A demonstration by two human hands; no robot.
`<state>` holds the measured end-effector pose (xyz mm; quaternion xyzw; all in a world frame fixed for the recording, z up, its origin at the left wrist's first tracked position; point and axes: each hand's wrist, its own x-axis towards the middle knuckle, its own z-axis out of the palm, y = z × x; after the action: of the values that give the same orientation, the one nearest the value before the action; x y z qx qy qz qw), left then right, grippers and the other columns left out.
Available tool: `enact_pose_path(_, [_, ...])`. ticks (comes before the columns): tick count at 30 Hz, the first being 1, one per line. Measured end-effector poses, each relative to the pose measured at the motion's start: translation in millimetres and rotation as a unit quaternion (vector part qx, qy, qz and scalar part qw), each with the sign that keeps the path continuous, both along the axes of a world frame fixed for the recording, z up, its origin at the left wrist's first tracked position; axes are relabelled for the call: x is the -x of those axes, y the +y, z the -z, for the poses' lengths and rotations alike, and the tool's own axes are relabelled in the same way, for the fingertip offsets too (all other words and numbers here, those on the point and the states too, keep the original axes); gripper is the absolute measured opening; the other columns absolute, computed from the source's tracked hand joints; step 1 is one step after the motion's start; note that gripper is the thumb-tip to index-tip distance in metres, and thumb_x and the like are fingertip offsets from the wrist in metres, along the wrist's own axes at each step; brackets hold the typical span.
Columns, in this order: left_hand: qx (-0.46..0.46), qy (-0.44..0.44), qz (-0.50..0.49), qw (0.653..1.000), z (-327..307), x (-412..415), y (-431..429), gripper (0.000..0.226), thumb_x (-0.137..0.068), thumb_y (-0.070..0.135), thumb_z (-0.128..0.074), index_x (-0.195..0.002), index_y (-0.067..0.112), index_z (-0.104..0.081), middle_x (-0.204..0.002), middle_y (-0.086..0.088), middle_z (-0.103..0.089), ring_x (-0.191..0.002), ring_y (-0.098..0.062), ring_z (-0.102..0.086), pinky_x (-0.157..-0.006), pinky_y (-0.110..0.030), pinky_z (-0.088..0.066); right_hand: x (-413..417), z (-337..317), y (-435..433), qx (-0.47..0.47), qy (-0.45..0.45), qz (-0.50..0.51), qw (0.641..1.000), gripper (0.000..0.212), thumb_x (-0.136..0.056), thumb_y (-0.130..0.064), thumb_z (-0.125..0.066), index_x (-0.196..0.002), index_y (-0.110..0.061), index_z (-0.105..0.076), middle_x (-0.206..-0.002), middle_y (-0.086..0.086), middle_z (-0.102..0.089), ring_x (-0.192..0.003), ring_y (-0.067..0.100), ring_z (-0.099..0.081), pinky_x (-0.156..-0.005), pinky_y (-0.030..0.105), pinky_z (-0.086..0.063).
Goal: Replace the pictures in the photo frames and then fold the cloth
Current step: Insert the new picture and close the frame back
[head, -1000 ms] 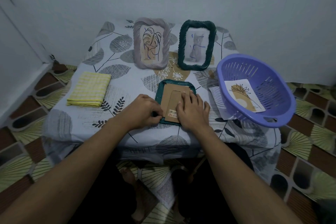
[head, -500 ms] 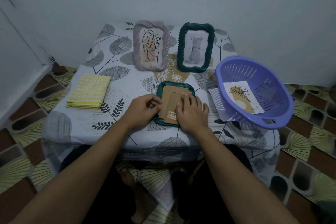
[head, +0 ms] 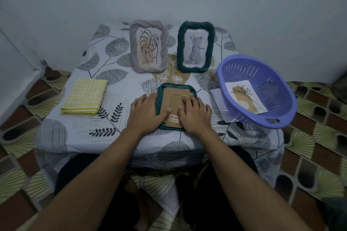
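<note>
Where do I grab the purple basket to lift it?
Grab the basket by the handle slot cut in its near rim, reaching in from your side of the table. The slot faces you and fits curled fingers, while the walls are round and too wide to pinch.

Matt brown cardboard backing (head: 175,102), ribbed green frame (head: 159,99), perforated glossy plastic basket (head: 277,110), yellow woven cloth (head: 84,96), printed fabric tablecloth (head: 75,129)
</note>
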<state>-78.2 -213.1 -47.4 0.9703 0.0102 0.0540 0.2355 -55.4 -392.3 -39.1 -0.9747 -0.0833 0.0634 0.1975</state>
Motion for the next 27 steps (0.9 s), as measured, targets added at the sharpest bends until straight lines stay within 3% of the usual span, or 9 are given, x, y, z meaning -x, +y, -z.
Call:
enact_pose_path(5, [0.005, -0.010, -0.007, 1.000, -3.2, 3.0, -2.4, 0.074, -0.093, 0.064, -0.046, -0.151, 0.020, -0.033, -0.152, -0.004, -0.044, -0.145, -0.028, -0.028, -0.119, -0.047, -0.017, -6.5, -10.6, -9.9, -0.028, 0.069, -0.027, 0.997, 0.052, -0.105, -0.041, -0.030, -0.156, -0.033, -0.021, -0.168, -0.002, -0.006, -0.154, 0.019, -0.001, -0.121, 0.050, 0.003])
enact_pose_path(12, [0.010, -0.010, -0.007, 1.000, -4.4, 4.2, -2.5, 0.073, -0.094, 0.064, -0.045, -0.150, 0.019, -0.034, -0.151, -0.006, -0.045, -0.145, -0.030, -0.029, -0.119, -0.048, -0.017, 8.1, -34.4, -26.8, -0.010, 0.004, -0.021, 1.000, 0.038, -0.094, -0.029, -0.053, -0.131, -0.032, -0.058, -0.153, -0.003, -0.039, -0.139, 0.025, -0.034, -0.110, 0.047, -0.024])
enact_pose_path(19, [0.017, -0.015, -0.008, 1.000, -5.2, 5.3, -2.5, 0.070, -0.094, 0.063, -0.046, -0.149, 0.020, -0.037, -0.149, -0.005, -0.048, -0.144, -0.031, -0.030, -0.119, -0.048, -0.018, 34.1, -44.0, -38.3, 0.094, -0.055, 0.005, 0.994, 0.029, -0.089, -0.054, -0.060, -0.106, -0.030, -0.065, -0.136, -0.008, -0.053, -0.130, 0.020, -0.040, -0.101, 0.043, -0.030])
enact_pose_path(27, [0.020, -0.014, -0.007, 1.000, -6.0, 5.8, -2.4, 0.070, -0.093, 0.064, -0.047, -0.148, 0.022, -0.038, -0.148, -0.005, -0.048, -0.144, -0.030, -0.031, -0.119, -0.047, -0.018, 44.6, -54.7, -34.2, 0.138, -0.079, 0.006, 0.987, 0.026, -0.088, -0.054, -0.065, -0.094, -0.033, -0.078, -0.142, -0.015, -0.055, -0.132, 0.020, -0.039, -0.097, 0.041, -0.030])
